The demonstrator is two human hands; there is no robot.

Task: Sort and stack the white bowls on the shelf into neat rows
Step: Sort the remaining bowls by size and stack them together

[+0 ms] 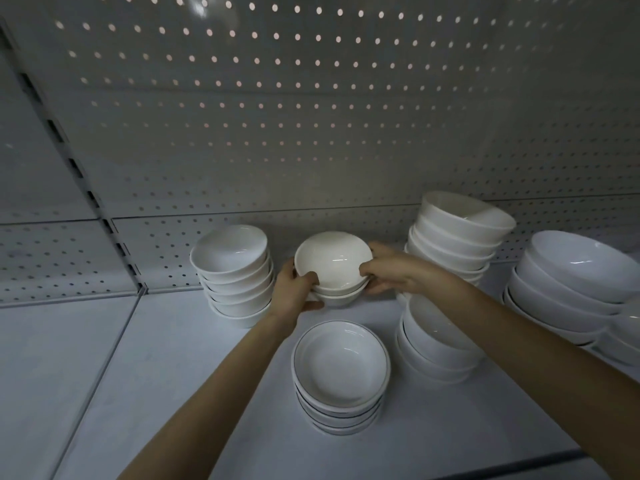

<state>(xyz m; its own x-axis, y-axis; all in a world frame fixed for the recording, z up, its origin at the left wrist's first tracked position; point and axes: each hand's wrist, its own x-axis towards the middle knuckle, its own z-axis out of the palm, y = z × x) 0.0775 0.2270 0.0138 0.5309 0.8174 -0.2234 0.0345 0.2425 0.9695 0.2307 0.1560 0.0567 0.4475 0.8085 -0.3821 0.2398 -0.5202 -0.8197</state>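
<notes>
The right arm (519, 344) hides the top of the front stack (440, 344) and the foot of the tall stack (457, 237) at the shelf's (207, 375) back edge. The wide bowls (571, 282) run off the right picture edge. The left hand (294, 289) and right hand (394, 271) cover the gripped bowls' (334, 261) base; whether it touches the shelf cannot be told.

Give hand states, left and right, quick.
Left hand: grips the left side of the small bowl stack.
Right hand: grips the right side of the same stack.

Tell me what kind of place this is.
Probably a shop or stockroom: a metal shelf with a perforated back panel and a slotted upright, stocked with several stacks of white bowls.
</notes>
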